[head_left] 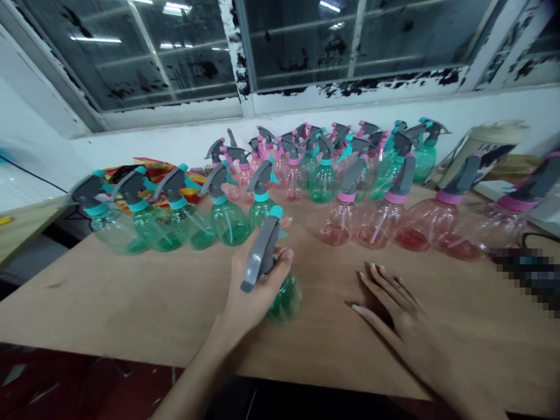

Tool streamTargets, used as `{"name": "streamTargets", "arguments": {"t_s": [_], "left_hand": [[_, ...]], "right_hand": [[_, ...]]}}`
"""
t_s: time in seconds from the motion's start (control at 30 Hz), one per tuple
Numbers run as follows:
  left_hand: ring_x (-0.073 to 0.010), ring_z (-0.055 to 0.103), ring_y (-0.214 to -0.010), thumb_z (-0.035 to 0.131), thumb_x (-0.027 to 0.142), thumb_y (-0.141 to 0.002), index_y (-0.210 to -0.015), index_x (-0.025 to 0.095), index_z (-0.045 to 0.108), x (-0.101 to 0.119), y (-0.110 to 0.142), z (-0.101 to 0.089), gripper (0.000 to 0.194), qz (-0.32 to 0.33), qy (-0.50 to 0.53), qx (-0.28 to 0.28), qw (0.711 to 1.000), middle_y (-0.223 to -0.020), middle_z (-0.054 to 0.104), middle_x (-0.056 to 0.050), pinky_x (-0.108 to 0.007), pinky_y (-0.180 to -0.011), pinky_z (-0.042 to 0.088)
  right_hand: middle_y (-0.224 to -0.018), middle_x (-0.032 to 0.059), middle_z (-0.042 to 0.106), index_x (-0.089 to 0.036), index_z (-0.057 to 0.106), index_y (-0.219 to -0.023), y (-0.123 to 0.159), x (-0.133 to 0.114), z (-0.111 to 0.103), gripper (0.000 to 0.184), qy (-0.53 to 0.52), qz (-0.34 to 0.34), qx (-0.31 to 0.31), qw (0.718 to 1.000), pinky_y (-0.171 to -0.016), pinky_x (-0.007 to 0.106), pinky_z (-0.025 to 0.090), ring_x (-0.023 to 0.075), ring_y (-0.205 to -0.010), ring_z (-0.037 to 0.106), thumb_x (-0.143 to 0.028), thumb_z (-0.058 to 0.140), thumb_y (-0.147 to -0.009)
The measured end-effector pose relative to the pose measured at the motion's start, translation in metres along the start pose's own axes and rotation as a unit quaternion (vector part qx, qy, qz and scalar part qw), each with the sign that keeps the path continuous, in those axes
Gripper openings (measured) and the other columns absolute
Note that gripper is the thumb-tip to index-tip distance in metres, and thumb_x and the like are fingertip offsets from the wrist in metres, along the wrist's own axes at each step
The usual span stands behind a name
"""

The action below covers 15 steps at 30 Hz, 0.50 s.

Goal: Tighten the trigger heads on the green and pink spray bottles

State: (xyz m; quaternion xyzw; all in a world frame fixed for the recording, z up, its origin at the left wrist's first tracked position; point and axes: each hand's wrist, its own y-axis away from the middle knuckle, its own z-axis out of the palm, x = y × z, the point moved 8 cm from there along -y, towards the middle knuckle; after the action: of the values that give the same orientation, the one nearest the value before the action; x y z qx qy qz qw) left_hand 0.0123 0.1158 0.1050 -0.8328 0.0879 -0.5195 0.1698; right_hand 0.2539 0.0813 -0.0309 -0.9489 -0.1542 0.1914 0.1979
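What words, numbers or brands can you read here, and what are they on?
"IAN", on the cream bag at the back right; the last letter is uncertain and the word may be partial.
Spray bottles: no lettering I can make out.
Dark object at the right edge: pixelated, unreadable.

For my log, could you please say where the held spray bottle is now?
In the head view, the held spray bottle is near the centre, in the left grip, in front of the rightmost front-row green bottle and left of the right grip.
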Motion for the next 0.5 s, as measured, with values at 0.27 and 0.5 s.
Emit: {"name": "streamTargets", "arguments": {"t_s": [0.27, 0.5], "left_hand": [[-0.0166, 0.065, -0.068, 0.058, 0.026, -0.083, -0.112, 0.028, 0.064, 0.007, -0.006, 0.003, 0.03, 0.052, -0.043, -0.034, 0.997, -0.082, 0.068, 0.0, -0.03, -0.065, 0.055], [-0.0176, 0.062, -0.067, 0.058, 0.029, -0.085, -0.102, 0.027, 0.064, 0.008, -0.007, 0.006, 0.019, 0.052, -0.028, -0.06, 0.996, -0.07, 0.062, 0.002, -0.032, -0.064, 0.053]], "right_hand": [[-0.152, 0.0092, 0.041, -0.021, 0.035, -0.149, 0.002, 0.0, 0.001, 0.065, 0.006, -0.008, 0.019, 1.0, -0.116, 0.054, 0.028, 0.028, -0.142, 0.033, -0.054, 0.044, -0.094], [-0.152, 0.0088, 0.041, -0.022, 0.035, -0.149, 0.002, 0.0, 0.001, 0.064, 0.005, -0.005, 0.015, 1.0, -0.115, 0.055, 0.029, 0.0285, -0.142, 0.033, -0.054, 0.043, -0.094]]}}
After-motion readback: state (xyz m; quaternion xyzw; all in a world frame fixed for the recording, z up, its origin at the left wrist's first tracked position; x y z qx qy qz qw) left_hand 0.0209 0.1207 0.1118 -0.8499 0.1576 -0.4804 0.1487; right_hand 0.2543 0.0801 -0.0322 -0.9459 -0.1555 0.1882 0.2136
